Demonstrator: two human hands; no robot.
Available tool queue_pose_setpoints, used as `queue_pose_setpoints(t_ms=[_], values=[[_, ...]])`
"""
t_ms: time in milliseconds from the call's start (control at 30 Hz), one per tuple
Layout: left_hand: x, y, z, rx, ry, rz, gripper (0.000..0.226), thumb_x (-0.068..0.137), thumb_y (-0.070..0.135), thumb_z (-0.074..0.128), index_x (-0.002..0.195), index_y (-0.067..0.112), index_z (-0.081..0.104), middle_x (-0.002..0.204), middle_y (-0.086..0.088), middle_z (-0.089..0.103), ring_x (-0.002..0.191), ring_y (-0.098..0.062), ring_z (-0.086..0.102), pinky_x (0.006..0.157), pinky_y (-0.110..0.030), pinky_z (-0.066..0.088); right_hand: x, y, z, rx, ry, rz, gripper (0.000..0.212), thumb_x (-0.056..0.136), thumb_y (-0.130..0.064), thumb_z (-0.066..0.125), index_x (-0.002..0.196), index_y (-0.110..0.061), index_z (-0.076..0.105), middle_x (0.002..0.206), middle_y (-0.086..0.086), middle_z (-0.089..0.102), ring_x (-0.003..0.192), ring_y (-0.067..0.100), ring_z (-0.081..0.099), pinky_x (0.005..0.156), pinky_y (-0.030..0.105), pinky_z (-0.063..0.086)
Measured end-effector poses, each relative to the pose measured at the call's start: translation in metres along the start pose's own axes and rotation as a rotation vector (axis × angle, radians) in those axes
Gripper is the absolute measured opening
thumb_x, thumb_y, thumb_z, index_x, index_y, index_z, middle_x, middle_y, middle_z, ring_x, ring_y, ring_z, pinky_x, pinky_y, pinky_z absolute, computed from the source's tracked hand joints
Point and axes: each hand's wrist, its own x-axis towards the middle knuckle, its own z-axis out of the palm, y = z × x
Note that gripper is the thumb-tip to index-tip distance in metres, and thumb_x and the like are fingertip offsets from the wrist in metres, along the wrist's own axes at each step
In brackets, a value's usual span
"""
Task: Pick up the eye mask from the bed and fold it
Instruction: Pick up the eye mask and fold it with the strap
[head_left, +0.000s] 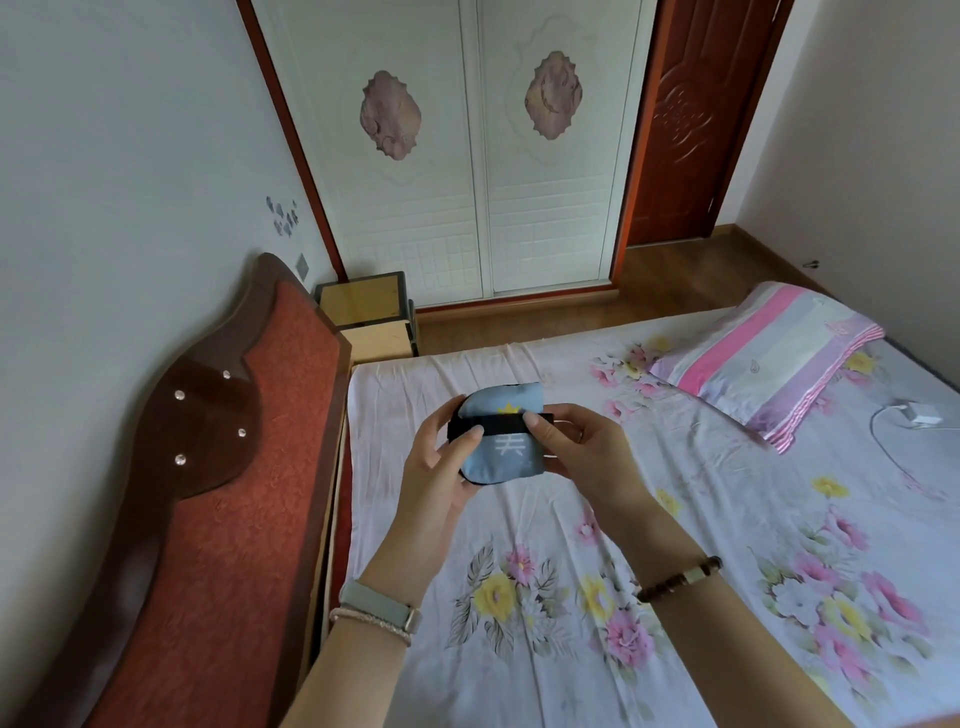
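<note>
Eye mask (500, 437), pale blue, held up in the air over the bed (675, 597), doubled on itself, black strap (488, 427) crossing its middle. Left hand (441, 467) closed on the left edge, thumb on the strap; right hand (576, 449) pinching the right edge and strap end. Risk, as judged: soft padded fabric may spring open if either pinch relaxes; elastic strap could slide off the fold or snap back, undoing it. Pillow (769, 358) well apart.
</note>
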Motion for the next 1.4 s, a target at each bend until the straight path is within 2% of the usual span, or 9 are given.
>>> queue_pose_setpoints(t_ms=[100,233,433,600,700,833,1033,1233,1400], values=[[0.003,-0.002,0.009,0.101,-0.027,-0.042,0.049,0.079,0.028,0.072,0.126,0.023,0.06,0.121,-0.007,0.07,0.11,-0.024,0.069,0.079,-0.038,0.059,0.004,-0.002,-0.016,0.005,0.011,-0.032,0.017,0.084,-0.013,0.075,0.094,0.0,0.075,0.085,0.014,0.077,0.077,0.022,0.073,0.075,0.039,0.063],[0.011,-0.011,0.027,0.145,-0.026,-0.074,0.034,0.086,0.023,0.069,0.12,0.021,0.063,0.116,-0.01,0.072,0.105,-0.026,0.072,0.076,-0.039,0.059,0.007,-0.003,-0.037,0.096,0.006,0.009,0.011,0.086,-0.012,0.073,0.091,-0.003,0.076,0.08,0.007,0.078,0.071,0.016,0.074,0.067,0.029,0.062],[0.021,-0.026,0.046,0.186,-0.088,-0.184,0.026,0.089,0.024,0.066,0.114,0.017,0.065,0.112,-0.012,0.072,0.098,-0.025,0.074,0.071,-0.034,0.06,0.006,-0.002,-0.066,0.166,0.07,0.026,0.01,0.088,-0.012,0.071,0.09,-0.003,0.076,0.085,0.009,0.078,0.078,0.019,0.075,0.068,0.026,0.06],[0.029,-0.028,0.064,0.227,-0.23,-0.183,0.02,0.09,0.019,0.066,0.11,0.014,0.069,0.097,-0.004,0.077,0.09,-0.023,0.076,0.068,-0.032,0.059,-0.003,-0.008,-0.085,0.197,0.162,0.035,0.015,0.088,-0.013,0.07,0.095,-0.001,0.075,0.093,0.014,0.076,0.083,0.023,0.073,0.072,0.027,0.06],[0.032,-0.028,0.075,0.257,-0.308,-0.172,0.021,0.09,0.018,0.066,0.109,0.012,0.069,0.099,-0.005,0.077,0.092,-0.025,0.075,0.069,-0.032,0.059,-0.014,-0.011,-0.095,0.22,0.228,0.032,0.023,0.09,-0.012,0.068,0.104,0.005,0.072,0.099,0.018,0.074,0.089,0.026,0.072,0.078,0.028,0.061],[0.027,-0.03,0.086,0.299,-0.431,-0.166,0.022,0.089,0.018,0.067,0.11,0.012,0.069,0.094,-0.001,0.079,0.092,-0.023,0.075,0.07,-0.032,0.059,-0.039,-0.01,-0.104,0.252,0.316,0.007,0.021,0.091,-0.013,0.067,0.103,0.003,0.072,0.1,0.017,0.074,0.089,0.025,0.072,0.079,0.029,0.061],[0.007,-0.047,0.11,0.337,-0.604,-0.227,0.018,0.089,0.021,0.067,0.106,0.017,0.07,0.095,-0.003,0.079,0.09,-0.019,0.075,0.069,-0.029,0.058,-0.091,-0.003,-0.125,0.252,0.496,-0.027,0.02,0.094,-0.02,0.064,0.097,-0.003,0.074,0.097,0.013,0.075,0.085,0.021,0.073,0.074,0.026,0.059],[-0.032,-0.074,0.156,0.371,-0.776,-0.297,0.023,0.09,0.022,0.067,0.112,0.014,0.069,0.093,-0.001,0.079,0.089,-0.02,0.075,0.069,-0.029,0.058,-0.148,-0.002,-0.169,0.255,0.657,-0.041,0.021,0.095,-0.021,0.062,0.105,-0.005,0.071,0.093,0.012,0.073,0.073,0.017,0.072,0.063,0.021,0.056],[-0.066,-0.107,0.211,0.387,-0.904,-0.334,0.023,0.089,0.019,0.066,0.112,0.014,0.069,0.096,-0.004,0.078,0.092,-0.023,0.074,0.069,-0.03,0.057,-0.194,-0.001,-0.225,0.249,0.771,-0.052,0.028,0.095,-0.023,0.063,0.113,-0.002,0.069,0.108,0.028,0.07,0.089,0.029,0.069,0.076,0.032,0.059]])
